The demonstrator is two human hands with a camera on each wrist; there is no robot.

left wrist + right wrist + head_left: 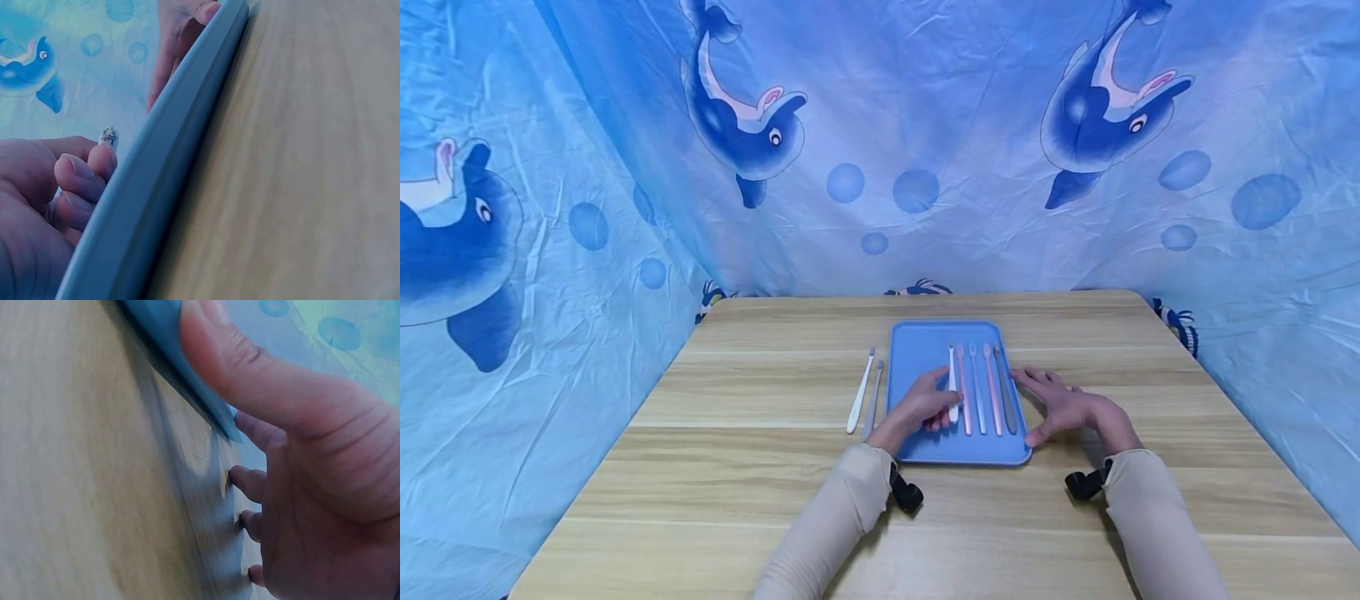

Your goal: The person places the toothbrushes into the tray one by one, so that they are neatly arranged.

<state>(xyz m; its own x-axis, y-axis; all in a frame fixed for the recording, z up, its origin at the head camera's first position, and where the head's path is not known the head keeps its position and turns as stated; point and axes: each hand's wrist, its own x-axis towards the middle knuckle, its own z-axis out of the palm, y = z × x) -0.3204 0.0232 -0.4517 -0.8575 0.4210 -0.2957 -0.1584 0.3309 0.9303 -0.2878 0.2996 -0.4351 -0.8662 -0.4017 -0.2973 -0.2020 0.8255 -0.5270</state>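
Observation:
On the blue tray, my left hand pinches a white toothbrush between thumb and fingers. In the left wrist view the curled fingers show behind the tray's raised edge, with a bit of the toothbrush above them. To its right lie a pink toothbrush, a light blue toothbrush, another pink toothbrush and a dark grey toothbrush, side by side. My right hand is spread at the tray's right side, its thumb against the near right corner.
Left of the tray, a white toothbrush and a grey toothbrush lie on the wooden table; my left wrist overlaps the grey one's lower end. A blue sheet printed with dolphins hangs behind and beside the table.

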